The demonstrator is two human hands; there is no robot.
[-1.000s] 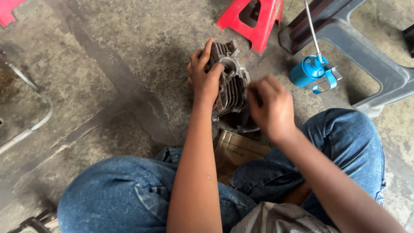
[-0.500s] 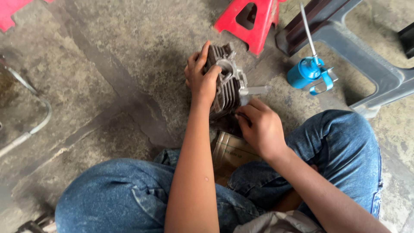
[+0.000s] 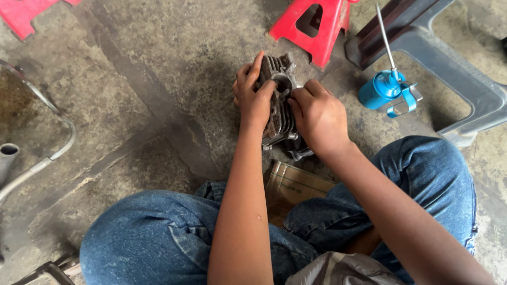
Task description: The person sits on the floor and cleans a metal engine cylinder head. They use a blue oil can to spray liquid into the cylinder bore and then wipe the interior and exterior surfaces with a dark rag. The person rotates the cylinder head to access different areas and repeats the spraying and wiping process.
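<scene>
both hands [image 3: 254, 96] [image 3: 317, 117] grip finned engine cylinder [image 3: 280, 108] near blue oil can [image 3: 381, 89].

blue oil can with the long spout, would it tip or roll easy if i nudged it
The blue oil can stands upright on the rough concrete floor, so it probably won't slide far. Its thin spout rises well above the squat body, so a knock up there could likely tip it. Once down, the round body might roll, though the trigger handle would probably stop it.

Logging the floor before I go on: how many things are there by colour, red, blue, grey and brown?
Red: 2, stand, piece at top left
Blue: 1, oil can
Grey: 2, finned cylinder, stool
Brown: 1, cardboard box
Total: 6
</scene>
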